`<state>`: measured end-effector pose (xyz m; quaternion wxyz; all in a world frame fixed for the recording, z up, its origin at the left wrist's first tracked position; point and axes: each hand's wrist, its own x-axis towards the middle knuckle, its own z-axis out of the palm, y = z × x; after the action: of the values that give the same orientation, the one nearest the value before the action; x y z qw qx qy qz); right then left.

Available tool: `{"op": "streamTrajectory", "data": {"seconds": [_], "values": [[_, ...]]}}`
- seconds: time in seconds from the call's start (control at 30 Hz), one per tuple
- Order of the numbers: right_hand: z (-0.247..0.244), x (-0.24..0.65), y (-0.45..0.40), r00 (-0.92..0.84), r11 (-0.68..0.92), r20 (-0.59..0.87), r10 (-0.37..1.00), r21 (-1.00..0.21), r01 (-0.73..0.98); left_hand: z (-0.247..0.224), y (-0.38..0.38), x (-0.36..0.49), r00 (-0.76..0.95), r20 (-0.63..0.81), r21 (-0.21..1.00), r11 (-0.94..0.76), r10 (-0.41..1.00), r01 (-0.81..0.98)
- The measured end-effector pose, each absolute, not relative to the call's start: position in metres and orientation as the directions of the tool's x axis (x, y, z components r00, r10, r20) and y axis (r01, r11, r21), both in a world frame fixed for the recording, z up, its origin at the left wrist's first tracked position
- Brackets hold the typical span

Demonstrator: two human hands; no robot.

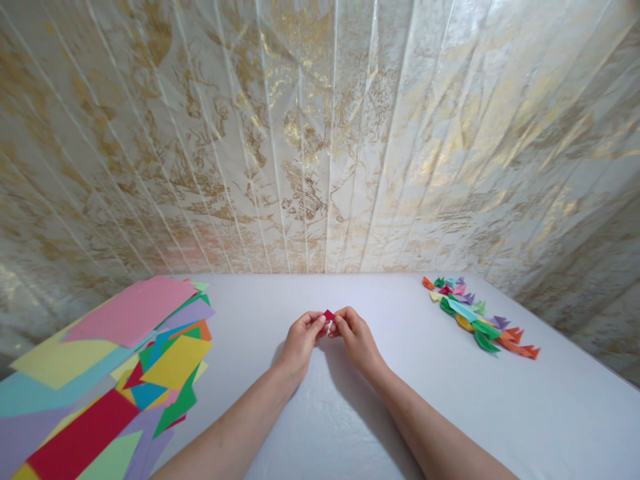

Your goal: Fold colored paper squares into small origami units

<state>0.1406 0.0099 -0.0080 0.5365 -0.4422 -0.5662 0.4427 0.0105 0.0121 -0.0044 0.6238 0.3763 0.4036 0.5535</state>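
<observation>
A small folded piece of dark red paper [329, 315] is held above the middle of the white table. My left hand [303, 338] pinches its left side between thumb and fingers. On the opposite side, my right hand [356, 337] pinches it too, with the fingertips of both hands close together. Only the pointed top of the paper shows plainly; its lower part is partly hidden by my fingers.
Loose coloured paper sheets lie heaped at the left, among them a pink sheet [135, 310], a yellow sheet [177, 361] and a red sheet [84, 437]. Several small folded paper shapes [463, 310] sit at the right on the white table [450, 413]. A gold-patterned curtain [300, 147] hangs behind.
</observation>
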Motion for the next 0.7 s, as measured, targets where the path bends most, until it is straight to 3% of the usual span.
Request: {"op": "streamTrajectory", "data": {"seconds": [0.13,0.4,0.5,0.7], "values": [[-0.007,0.143,0.009,-0.004,0.228,0.23,0.973,-0.966,0.124,-0.007,0.012,0.009,0.019,-0.088,0.949,0.089,0.996,-0.304],[-0.008,0.144,0.009,-0.05,0.229,0.223,0.974,-0.949,0.218,-0.015,0.017,0.009,0.034,0.097,0.995,-0.097,0.995,-0.01],[-0.008,0.144,0.011,-0.073,0.214,0.205,0.976,-0.965,0.152,-0.017,0.018,0.008,0.0,0.109,0.994,-0.109,0.994,0.026],[-0.003,0.144,0.012,-0.13,0.145,0.148,0.98,-0.989,-0.034,-0.016,0.018,0.01,0.048,0.063,0.995,-0.059,0.997,-0.078]]}}
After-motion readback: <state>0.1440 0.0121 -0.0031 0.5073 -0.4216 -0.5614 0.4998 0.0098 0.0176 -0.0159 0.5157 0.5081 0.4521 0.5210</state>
